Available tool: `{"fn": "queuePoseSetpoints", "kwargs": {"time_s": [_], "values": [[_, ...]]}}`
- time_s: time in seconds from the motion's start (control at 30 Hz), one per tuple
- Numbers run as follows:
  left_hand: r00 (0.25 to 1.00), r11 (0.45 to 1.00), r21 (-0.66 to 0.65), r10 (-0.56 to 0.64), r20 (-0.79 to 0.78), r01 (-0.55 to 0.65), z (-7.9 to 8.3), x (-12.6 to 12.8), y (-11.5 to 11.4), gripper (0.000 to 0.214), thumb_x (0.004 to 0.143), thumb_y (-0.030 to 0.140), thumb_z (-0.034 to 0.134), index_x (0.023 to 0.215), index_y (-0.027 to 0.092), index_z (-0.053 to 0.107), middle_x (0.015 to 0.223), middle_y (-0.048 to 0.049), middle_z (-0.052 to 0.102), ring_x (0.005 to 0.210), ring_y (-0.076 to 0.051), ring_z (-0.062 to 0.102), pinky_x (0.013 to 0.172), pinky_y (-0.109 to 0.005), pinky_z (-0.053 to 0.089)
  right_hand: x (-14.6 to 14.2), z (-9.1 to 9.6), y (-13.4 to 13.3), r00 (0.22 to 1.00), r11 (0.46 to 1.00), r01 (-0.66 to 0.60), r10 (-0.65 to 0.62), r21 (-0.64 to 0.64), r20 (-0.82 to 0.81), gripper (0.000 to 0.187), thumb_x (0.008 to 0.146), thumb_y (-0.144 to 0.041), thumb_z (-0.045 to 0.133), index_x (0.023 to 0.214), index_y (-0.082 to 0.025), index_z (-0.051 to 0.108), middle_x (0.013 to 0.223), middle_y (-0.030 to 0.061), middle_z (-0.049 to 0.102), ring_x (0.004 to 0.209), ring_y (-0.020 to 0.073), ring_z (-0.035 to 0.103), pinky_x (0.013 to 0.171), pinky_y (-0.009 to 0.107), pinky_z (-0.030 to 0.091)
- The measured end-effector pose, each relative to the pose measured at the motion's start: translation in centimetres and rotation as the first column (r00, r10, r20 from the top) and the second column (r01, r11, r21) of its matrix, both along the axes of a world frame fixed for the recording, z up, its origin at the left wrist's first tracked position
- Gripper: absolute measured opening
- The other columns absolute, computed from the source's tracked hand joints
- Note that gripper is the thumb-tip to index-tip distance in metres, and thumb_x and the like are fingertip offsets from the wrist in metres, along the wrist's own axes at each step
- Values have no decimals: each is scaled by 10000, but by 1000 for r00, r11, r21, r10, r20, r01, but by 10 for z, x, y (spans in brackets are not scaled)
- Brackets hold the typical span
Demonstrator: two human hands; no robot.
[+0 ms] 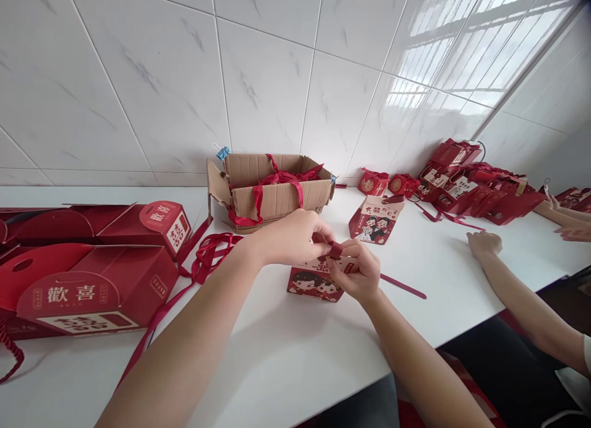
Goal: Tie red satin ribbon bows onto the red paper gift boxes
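A small red gift box (310, 286) printed with a cartoon couple stands on the white table below my hands. My left hand (298, 237) comes in above the box's top, fingers closed in a pinch on a dark red ribbon (336, 249). On the other side my right hand (362, 269) pinches the same ribbon at the top of the box, thumb in front. My fingers hide part of the ribbon and the box's upper edge. A flat dark red strip (406, 287) extends along the table from behind my right hand. Behind it stands a similar gift box (377, 220) with a ribbon on top.
A cardboard carton (277, 200) holding red ribbons stands by the tiled wall. Large red boxes (92, 286) and loose ribbon (210, 255) lie at the left. Several finished-looking red boxes (475, 188) are piled at the right, near another person's arm (521, 292).
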State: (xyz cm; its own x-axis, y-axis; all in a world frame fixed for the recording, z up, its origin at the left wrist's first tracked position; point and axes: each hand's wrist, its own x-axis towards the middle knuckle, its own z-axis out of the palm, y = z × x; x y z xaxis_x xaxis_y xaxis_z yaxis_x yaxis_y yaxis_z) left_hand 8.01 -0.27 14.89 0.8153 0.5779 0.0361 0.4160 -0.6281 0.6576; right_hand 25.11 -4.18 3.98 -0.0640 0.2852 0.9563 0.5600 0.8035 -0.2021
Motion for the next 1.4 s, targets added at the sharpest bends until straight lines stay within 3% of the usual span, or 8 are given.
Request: {"fn": "queuePoseSetpoints", "kwargs": {"time_s": [0.13, 0.4, 0.67, 0.97, 1.4], "values": [[999, 999, -49, 5, 36, -3, -1, 0, 1, 211, 765, 225, 539, 908, 220, 693, 901, -25, 711, 785, -182, 636, 615, -263, 467, 1, 2, 0, 998, 995, 50, -54, 82, 38, 222, 748, -74, 625, 827, -246, 509, 625, -33, 541, 523, 127, 551, 424, 254, 472], [997, 992, -129, 19, 81, -9, -3, 1, 7, 161, 766, 150, 507, 834, 184, 649, 895, -20, 704, 867, -179, 650, 726, -278, 499, 7, 0, 4, 972, 969, 122, -160, 217, 171, 312, 725, -37, 681, 902, -276, 589, 713, -5, 644, 580, 135, 590, 489, 276, 504], [996, 992, -123, 27, 89, -16, -4, 5, 6, 197, 784, 184, 472, 855, 181, 655, 867, -20, 695, 833, -178, 636, 717, -291, 493, 5, 0, 4, 987, 978, 99, -120, 182, 107, 285, 727, -49, 682, 871, -271, 575, 709, -10, 639, 558, 128, 586, 472, 264, 500], [993, 994, -105, -9, 119, 22, -5, 7, 6, 164, 822, 218, 474, 849, 195, 634, 913, -11, 671, 844, -157, 598, 725, -273, 475, 1, -1, 2, 996, 999, -20, 17, -33, -85, 180, 732, -101, 660, 807, -223, 551, 703, -2, 598, 601, 128, 587, 495, 254, 515], [997, 991, -129, -33, 66, 41, -4, 0, 13, 203, 819, 306, 536, 918, 211, 685, 981, -17, 690, 947, -194, 614, 808, -290, 500, 2, 0, 2, 999, 1000, -6, 7, 30, -33, 164, 752, -109, 642, 828, -226, 554, 696, 0, 607, 582, 125, 589, 481, 245, 508]]}}
